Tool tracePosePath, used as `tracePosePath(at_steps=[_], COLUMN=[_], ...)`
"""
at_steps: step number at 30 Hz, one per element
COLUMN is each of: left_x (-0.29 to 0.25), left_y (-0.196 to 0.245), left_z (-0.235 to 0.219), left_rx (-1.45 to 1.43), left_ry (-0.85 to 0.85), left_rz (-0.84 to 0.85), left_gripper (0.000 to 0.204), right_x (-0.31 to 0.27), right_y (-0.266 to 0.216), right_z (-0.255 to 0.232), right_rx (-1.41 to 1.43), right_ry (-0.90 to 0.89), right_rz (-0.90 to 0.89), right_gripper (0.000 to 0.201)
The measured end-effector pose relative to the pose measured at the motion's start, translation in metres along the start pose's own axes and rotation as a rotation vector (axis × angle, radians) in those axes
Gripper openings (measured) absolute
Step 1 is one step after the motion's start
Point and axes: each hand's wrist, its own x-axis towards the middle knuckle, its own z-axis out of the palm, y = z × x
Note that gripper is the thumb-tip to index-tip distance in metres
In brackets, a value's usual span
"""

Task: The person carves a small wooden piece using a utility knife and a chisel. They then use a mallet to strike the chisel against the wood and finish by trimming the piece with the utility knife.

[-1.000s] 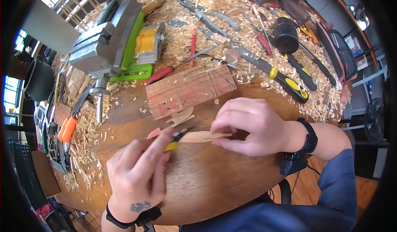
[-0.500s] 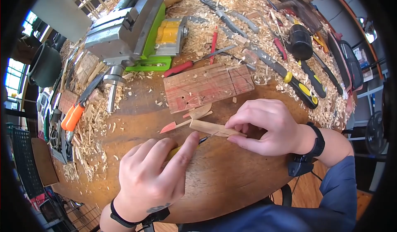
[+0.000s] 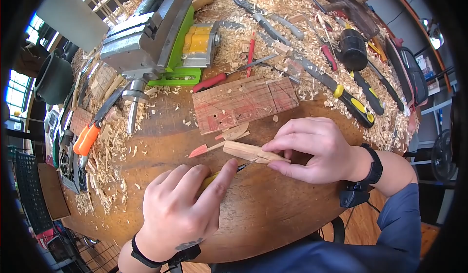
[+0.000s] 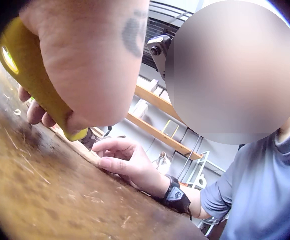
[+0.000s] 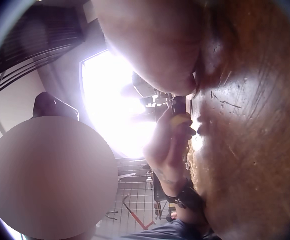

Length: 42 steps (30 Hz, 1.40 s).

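My left hand (image 3: 183, 207) grips a yellow-handled craft knife (image 3: 208, 179), its index finger stretched along the handle. The thin blade points right and meets the lower edge of a small carved wooden piece (image 3: 240, 150), near its narrowing part. At the piece's right end, my right hand (image 3: 314, 149) pinches it between thumb and fingers, low over the table. In the left wrist view the thick yellow handle (image 4: 40, 82) runs through the left fist. The right wrist view shows the left hand (image 5: 162, 142) beyond the right palm, which hides most of the wood.
A red-marked plank (image 3: 243, 102) lies beyond the hands, with wood offcuts (image 3: 236, 131) and a red-tipped stick (image 3: 199, 150) before it. A metal vise (image 3: 141, 41) stands back left. Shavings (image 3: 307, 19) surround a black mallet (image 3: 354, 49), a yellow-black handled tool (image 3: 358, 107) and orange-handled pliers (image 3: 87, 139).
The knife has moved right, from above the wooden piece's left part to its lower edge. The piece is now tilted, its left end higher. The head view has shifted; little differs over the last half second.
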Motion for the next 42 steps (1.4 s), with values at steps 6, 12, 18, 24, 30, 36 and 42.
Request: tracePosePath(at_steps=[6, 12, 18, 24, 30, 36, 42], left_x=[-0.001, -0.001, -0.001, -0.002, -0.004, -0.004, -0.002], left_y=[0.0, 0.001, 0.001, 0.004, -0.001, 0.001, 0.001], left_z=[0.001, 0.001, 0.002, 0.005, 0.012, 0.016, 0.01], left_rx=[0.006, 0.014, 0.043, 0.067, 0.08, 0.074, 0.092], left_ry=[0.003, -0.009, -0.016, -0.011, 0.021, 0.057, 0.058], left_rz=[-0.005, -0.007, 0.009, 0.03, 0.073, 0.072, 0.077], left_gripper=[0.049, 0.049, 0.051, 0.055, 0.059, 0.059, 0.057], right_x=[-0.001, -0.001, 0.0, 0.0, 0.0, -0.001, -0.002], right_y=[0.0, -0.001, 0.0, 0.0, 0.001, 0.003, 0.001], right_z=[0.0, 0.0, 0.0, 0.001, 0.001, 0.001, 0.002], right_rx=[-0.016, -0.017, -0.002, -0.005, -0.03, -0.038, -0.048], right_ry=[-0.003, -0.003, -0.006, -0.007, -0.014, -0.012, -0.006], right_rz=[-0.008, -0.004, -0.005, 0.002, 0.001, -0.059, -0.013], right_gripper=[0.021, 0.022, 0.023, 0.023, 0.024, 0.03, 0.025])
